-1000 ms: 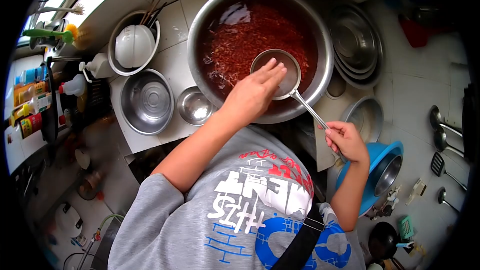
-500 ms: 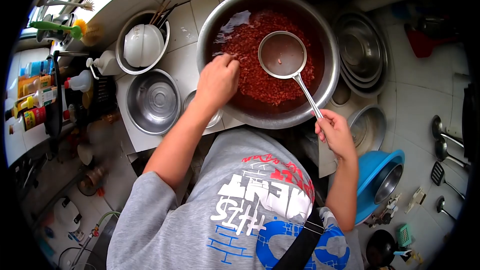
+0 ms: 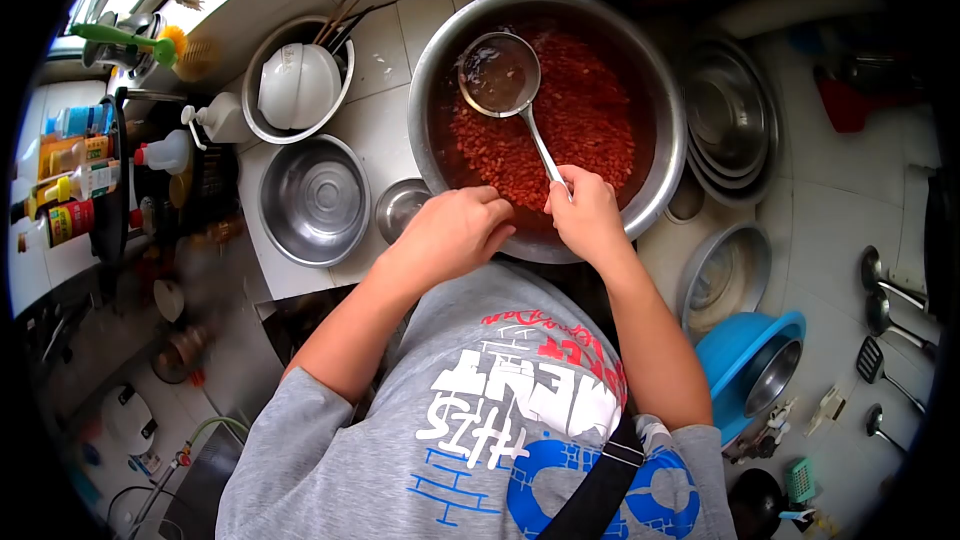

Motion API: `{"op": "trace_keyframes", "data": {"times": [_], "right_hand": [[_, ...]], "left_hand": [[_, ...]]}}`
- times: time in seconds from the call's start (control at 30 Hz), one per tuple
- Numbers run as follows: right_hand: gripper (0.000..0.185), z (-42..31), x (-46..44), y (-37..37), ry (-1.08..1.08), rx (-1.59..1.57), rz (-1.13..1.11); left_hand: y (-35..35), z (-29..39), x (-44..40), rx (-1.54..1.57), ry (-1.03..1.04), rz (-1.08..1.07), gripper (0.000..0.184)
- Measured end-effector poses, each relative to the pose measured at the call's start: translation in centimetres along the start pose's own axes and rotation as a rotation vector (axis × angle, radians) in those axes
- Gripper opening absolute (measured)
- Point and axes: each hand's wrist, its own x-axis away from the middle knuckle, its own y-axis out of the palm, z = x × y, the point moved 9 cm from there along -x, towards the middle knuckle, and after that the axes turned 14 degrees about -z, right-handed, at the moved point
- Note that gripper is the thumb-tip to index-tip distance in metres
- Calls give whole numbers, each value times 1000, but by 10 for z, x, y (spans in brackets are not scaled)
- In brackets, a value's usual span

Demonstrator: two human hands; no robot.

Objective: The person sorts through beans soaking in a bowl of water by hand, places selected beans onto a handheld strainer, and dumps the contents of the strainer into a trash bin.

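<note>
A wide metal basin holds reddish water and a mass of small red kernels, perhaps beans or peanuts. My right hand grips the handle of a metal ladle. The ladle's round bowl is over the far left of the basin, with murky liquid in it. At the basin's front left rim is my left hand, its fingers curled inward; whatever they may hold is hidden. A small metal bowl stands beside that hand.
To the left are a metal bowl and a basin of white dishes with chopsticks. Stacked metal basins stand to the right, above a metal bowl and a blue basin. Utensils hang far right.
The ladle has moved left across the basin, with my right hand coming inward and up to the front rim. My left hand has drawn back from the water toward my body.
</note>
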Motion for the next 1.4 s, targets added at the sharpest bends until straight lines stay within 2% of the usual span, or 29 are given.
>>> {"op": "trace_keyframes", "data": {"times": [0.1,0.33,0.43,0.6,0.73,1.0,1.13,1.4], "right_hand": [[24,3,-2,14,-10,-55,-55],[23,15,18,30,80,-689,-269],[25,25,26,26,54,-789,-314],[30,33,53,-5,48,-719,-225],[26,43,80,-37,42,-635,-158],[24,84,126,-121,130,-402,12],[24,110,140,-145,195,-285,-21],[25,112,132,-127,199,-34,-118]], "left_hand": [[5,5,11,22,-7,-22,16],[5,4,18,42,-10,3,15],[5,2,18,38,-13,3,14],[7,0,14,38,3,6,13],[9,0,9,19,19,-4,13],[-19,-36,20,35,-148,73,14],[-37,-57,31,50,-262,132,13],[-37,-54,32,58,-226,144,13]]}}
